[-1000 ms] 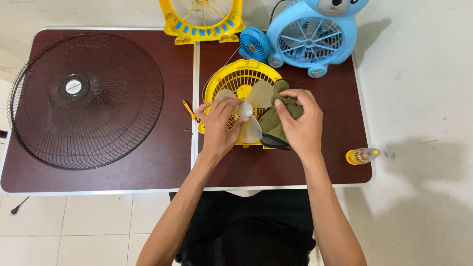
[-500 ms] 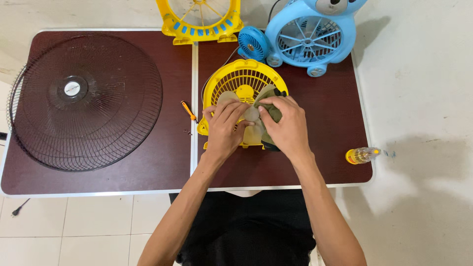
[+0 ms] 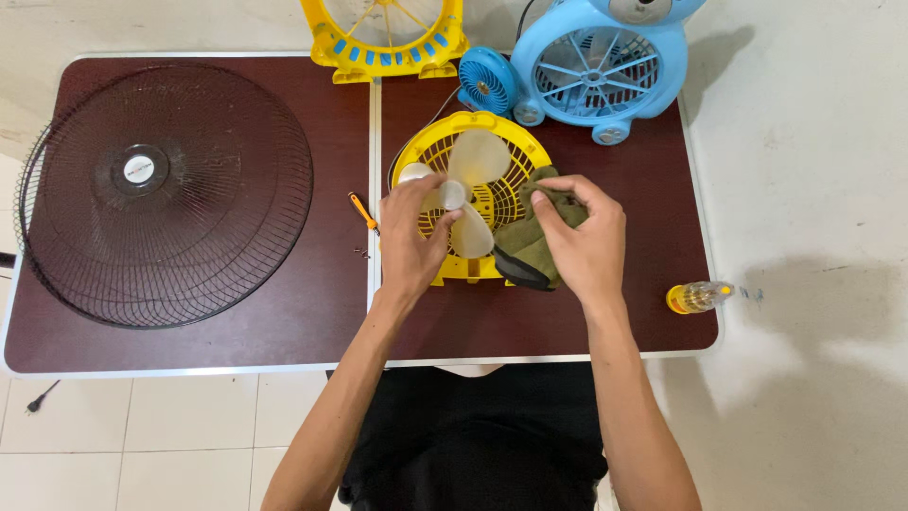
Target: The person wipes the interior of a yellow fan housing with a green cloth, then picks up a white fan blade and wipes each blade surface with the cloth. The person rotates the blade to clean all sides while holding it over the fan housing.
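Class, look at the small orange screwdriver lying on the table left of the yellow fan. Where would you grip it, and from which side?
Grip the orange handle of the screwdriver from above, fingers across its width. It lies flat and slanted, with bare table to its left; the left hand crowds its right side.

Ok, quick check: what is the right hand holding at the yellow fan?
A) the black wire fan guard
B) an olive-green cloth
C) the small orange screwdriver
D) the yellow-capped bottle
B: the right hand grips an olive-green cloth against the yellow fan, while the screwdriver, bottle and black wire guard lie apart on the table, untouched.
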